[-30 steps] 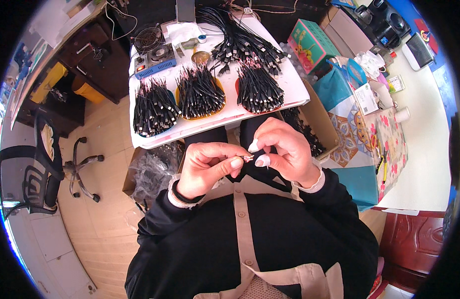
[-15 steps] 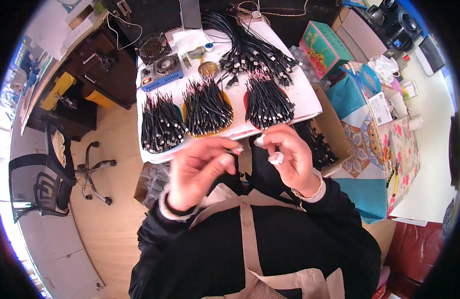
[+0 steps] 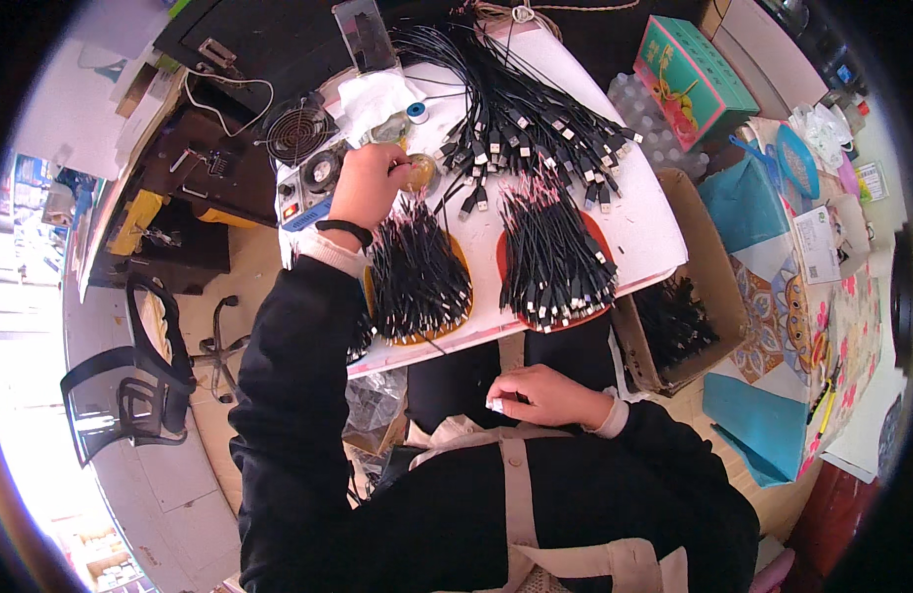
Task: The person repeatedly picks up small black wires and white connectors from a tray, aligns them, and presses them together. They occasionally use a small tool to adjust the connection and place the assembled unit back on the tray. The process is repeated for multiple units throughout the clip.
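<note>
My left hand (image 3: 373,186) reaches over the table, its fingers pinched together at the rim of a small round amber-coloured dish (image 3: 422,174). Whatever they may hold is too small to make out. Just below that wrist, a bundle of short black cables with USB plugs (image 3: 422,282) lies on a yellow tray (image 3: 465,272). My right hand (image 3: 547,397) is low in front of my body, fingers curled and thumb pressed in, with white wrapping at the fingertips; its contents, if any, are hidden. A second cable bundle (image 3: 555,257) lies on a red tray (image 3: 607,240).
Longer black cables (image 3: 521,124) spread over the back of the white table (image 3: 646,232). A blue box device (image 3: 306,213), a round fan (image 3: 300,133) and a solder-like spool (image 3: 417,112) stand at the left. A cardboard box (image 3: 708,267) of black cables stands right of the table.
My left hand has gone from in front of my body forward to the amber dish. My right hand has lowered toward my lap, its fingers curling in. The view has shifted.
</note>
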`<state>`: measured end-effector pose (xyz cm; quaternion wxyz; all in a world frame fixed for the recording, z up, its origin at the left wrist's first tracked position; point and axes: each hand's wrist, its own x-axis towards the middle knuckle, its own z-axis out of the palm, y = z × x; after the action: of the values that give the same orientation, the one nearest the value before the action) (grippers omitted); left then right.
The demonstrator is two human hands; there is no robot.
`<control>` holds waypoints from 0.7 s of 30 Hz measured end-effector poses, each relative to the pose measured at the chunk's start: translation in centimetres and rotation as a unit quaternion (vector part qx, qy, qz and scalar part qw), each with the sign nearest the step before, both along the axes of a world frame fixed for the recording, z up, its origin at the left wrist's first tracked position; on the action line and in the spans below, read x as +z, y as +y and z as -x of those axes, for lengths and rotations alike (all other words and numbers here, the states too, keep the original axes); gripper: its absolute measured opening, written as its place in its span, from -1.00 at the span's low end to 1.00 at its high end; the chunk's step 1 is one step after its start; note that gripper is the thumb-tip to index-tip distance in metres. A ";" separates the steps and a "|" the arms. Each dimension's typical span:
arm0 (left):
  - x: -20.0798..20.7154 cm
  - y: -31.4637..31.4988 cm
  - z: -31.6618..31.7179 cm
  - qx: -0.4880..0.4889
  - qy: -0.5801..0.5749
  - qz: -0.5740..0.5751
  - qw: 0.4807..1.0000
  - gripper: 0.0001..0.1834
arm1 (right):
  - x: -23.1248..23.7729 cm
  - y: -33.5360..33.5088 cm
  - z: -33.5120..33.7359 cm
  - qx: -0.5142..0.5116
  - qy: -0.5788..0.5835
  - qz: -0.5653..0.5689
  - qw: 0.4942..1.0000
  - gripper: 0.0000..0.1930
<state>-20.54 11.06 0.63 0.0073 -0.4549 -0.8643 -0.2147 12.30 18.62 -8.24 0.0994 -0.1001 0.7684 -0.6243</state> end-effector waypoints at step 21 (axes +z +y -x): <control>-4.7 2.9 2.8 0.008 0.014 0.080 0.997 -0.87 | -1.8 1.0 0.9 0.023 -0.023 0.022 0.999 -0.82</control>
<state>-23.32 13.93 -4.05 -0.0157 -0.4497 -0.8822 -0.1384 11.41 19.62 -10.04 0.1291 -0.1060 0.7496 -0.6405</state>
